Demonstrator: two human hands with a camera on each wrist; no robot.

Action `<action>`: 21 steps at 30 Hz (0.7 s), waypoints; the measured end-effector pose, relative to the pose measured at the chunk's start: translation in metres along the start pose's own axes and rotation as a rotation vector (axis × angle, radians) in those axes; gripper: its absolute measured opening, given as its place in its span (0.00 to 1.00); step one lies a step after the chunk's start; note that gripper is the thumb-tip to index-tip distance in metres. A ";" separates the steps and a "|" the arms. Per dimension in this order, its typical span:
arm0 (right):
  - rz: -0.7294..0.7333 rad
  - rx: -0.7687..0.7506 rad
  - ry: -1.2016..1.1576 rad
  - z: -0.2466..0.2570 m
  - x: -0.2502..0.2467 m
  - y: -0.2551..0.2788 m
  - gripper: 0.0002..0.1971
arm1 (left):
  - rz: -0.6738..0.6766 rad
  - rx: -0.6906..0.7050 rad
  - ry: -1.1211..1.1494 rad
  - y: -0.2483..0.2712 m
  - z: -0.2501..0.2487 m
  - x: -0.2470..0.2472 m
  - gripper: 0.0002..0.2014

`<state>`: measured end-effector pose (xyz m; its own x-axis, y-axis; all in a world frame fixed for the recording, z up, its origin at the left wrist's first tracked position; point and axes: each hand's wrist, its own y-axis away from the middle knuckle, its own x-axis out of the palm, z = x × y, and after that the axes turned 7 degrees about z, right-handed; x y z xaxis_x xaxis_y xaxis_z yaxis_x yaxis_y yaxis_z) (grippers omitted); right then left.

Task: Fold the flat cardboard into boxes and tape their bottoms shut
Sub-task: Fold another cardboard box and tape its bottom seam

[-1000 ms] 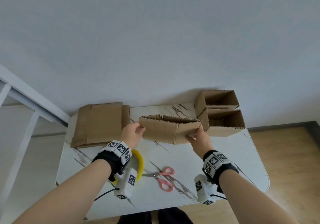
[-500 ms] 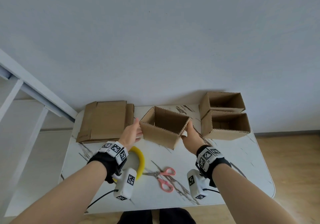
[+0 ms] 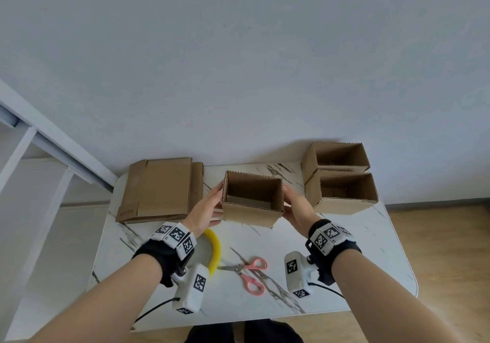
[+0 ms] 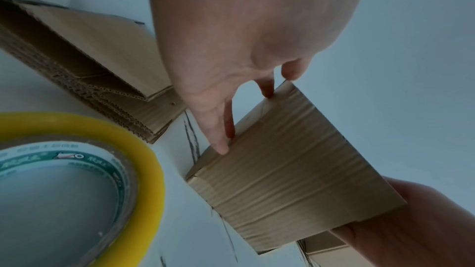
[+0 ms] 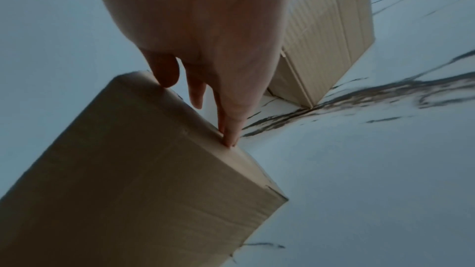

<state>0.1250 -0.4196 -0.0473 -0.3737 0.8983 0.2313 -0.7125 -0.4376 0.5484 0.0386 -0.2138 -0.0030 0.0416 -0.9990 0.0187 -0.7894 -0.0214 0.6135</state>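
An open-ended cardboard box (image 3: 252,212) (image 4: 290,165) (image 5: 128,170), squared into a rectangular tube, is held just above the marble table (image 3: 344,249). My left hand (image 3: 209,207) (image 4: 231,38) presses flat on its left wall with straight fingers. On the right wall my right hand (image 3: 294,207) (image 5: 205,27) presses the same way. A stack of flat cardboard (image 3: 159,188) (image 4: 90,58) lies at the back left. Two folded boxes (image 3: 336,157) (image 3: 344,196) sit stacked at the back right.
A yellow tape roll (image 3: 213,247) (image 4: 77,170) lies under my left wrist. Pink-handled scissors (image 3: 249,273) lie near the table's front middle. The wall stands right behind the table. One folded box (image 5: 329,38) stands close beside my right hand.
The box went from a flattened slanted tube to a squared open one. Both hands came closer together and now press flat on its side walls.
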 end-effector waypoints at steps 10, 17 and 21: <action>0.112 0.012 -0.062 0.000 -0.002 0.003 0.20 | -0.025 0.020 -0.201 0.002 0.005 0.000 0.17; 0.044 -0.045 0.059 -0.003 -0.003 0.000 0.23 | -0.005 0.048 -0.153 -0.002 0.004 0.004 0.22; 0.053 -0.099 0.198 0.004 0.001 -0.003 0.27 | 0.004 0.068 -0.136 -0.009 0.002 0.001 0.31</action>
<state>0.1291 -0.4175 -0.0454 -0.5149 0.8525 0.0902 -0.7397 -0.4950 0.4559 0.0446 -0.2146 -0.0102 -0.0409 -0.9952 -0.0890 -0.8290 -0.0159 0.5590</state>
